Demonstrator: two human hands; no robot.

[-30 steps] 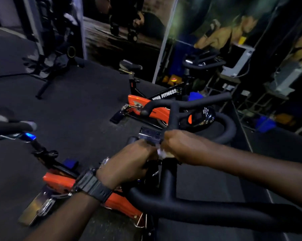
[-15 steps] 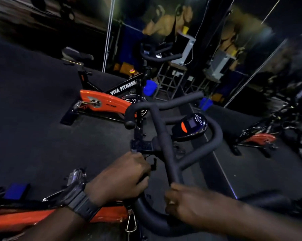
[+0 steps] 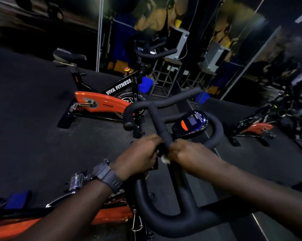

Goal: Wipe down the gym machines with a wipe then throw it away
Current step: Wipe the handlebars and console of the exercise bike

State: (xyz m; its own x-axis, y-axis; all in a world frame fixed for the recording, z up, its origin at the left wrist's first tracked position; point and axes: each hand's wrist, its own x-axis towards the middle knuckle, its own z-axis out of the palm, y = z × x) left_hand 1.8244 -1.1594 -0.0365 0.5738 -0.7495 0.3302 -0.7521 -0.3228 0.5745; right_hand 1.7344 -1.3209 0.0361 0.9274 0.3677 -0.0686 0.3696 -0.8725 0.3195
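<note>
Head view: my right hand clasps a white wipe against the black handlebar; my left hand grasps the bar too.

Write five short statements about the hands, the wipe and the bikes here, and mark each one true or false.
1. Both hands sit on the centre bar of the near bike's handlebar. True.
2. A white wipe shows at the right hand. True.
3. The watch is on the right wrist. False: it is on the left wrist, behind the left hand.
4. The far bike reads VIVA FITNESS. True.
5. The console lies on the floor. False: it is mounted inside the handlebar loop.
</note>
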